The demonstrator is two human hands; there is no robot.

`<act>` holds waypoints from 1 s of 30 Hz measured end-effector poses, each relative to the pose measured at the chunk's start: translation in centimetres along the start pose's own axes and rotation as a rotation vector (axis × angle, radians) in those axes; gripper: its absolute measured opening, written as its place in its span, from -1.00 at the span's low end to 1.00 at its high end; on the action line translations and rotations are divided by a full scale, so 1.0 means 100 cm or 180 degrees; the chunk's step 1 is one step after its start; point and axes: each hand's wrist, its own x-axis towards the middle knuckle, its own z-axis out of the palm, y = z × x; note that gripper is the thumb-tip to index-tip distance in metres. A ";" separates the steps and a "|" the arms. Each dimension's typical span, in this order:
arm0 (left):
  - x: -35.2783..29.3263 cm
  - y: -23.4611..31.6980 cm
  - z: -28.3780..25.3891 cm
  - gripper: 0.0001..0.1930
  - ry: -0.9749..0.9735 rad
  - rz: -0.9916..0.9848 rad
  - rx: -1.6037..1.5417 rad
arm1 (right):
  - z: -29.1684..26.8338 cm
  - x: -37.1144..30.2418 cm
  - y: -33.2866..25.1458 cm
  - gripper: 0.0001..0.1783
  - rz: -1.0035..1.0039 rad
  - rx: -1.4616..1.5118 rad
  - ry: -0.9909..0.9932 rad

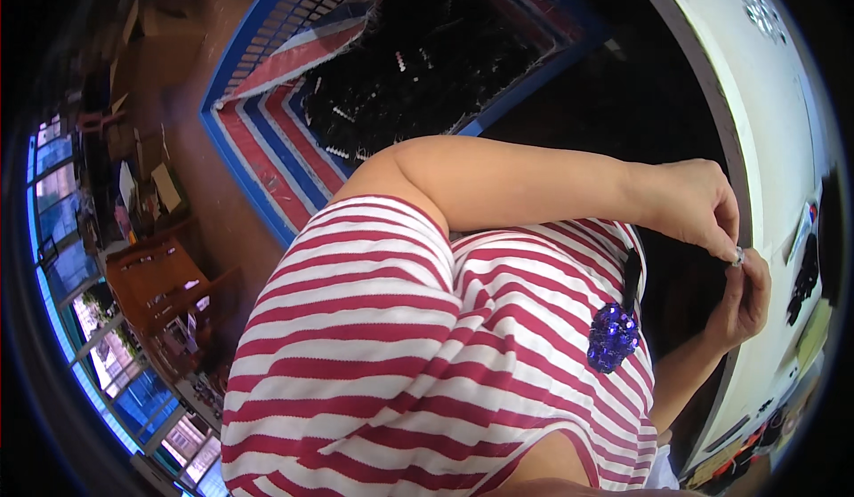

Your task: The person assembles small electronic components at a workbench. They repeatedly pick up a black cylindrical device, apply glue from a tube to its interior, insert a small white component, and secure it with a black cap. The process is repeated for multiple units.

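Observation:
My left hand [698,204] reaches across from the left, its thumb and fingertips pinched together beside the table edge. Just below it, my right hand [745,306] is closed too, thumb against fingers. Where the two sets of fingertips meet sits a tiny shiny, silvery or clear piece [737,256]. Both hands appear to grip it; it is too small for me to name. The fingers hide most of it.
A white table [765,132] curves along the right, bearing clustered shiny round bits [758,4] and black pieces [803,279]. A blue plastic crate [233,70] holds a striped woven bag [267,155] with black fluffy material [418,70]. Brown wooden furniture [165,279] stands left.

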 end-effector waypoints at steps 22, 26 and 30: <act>0.013 -0.004 0.009 -0.88 0.0616 -0.0101 -0.0416 | 0.030 0.017 -0.008 -0.77 -0.1313 -0.1253 0.0903; 0.015 -0.003 0.014 -0.88 0.0632 -0.0261 -0.0689 | 0.028 0.012 -0.002 -0.74 -0.1461 -0.1533 0.0922; 0.017 -0.003 0.008 -0.88 0.0491 -0.0499 -0.0870 | 0.027 0.014 -0.001 -0.74 -0.1363 -0.1421 0.0884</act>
